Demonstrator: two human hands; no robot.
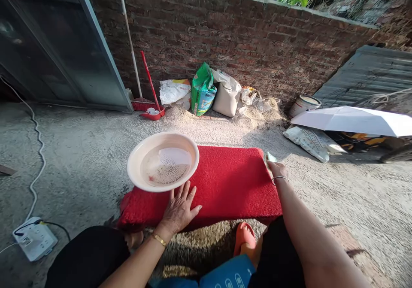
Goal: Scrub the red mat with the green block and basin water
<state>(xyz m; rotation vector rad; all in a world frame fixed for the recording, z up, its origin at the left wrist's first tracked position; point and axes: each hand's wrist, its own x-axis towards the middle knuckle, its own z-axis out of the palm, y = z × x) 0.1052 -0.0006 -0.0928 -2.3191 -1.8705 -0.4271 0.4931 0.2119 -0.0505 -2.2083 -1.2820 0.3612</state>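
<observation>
A red fuzzy cloth [228, 176] covers a low bench in front of me. My left hand [180, 206] lies flat on it with fingers spread, the fingertips close under the rim of a white basin [138, 172]. The basin stands on the bench's left end and holds water with a small reddish speck in it. At the bench's right edge, my right hand [278, 170] is closed around a small pale, greenish-white object [271, 156]. Most of that object is hidden by the hand, so its kind cannot be made out.
Several sacks, among them a green bag [202, 90], lean on the brick wall [251, 43]. A red dustpan [154, 114] stands left of them. On the right are a white umbrella [354, 120] and a bucket [305, 104]. A power strip [35, 238] with cables lies left.
</observation>
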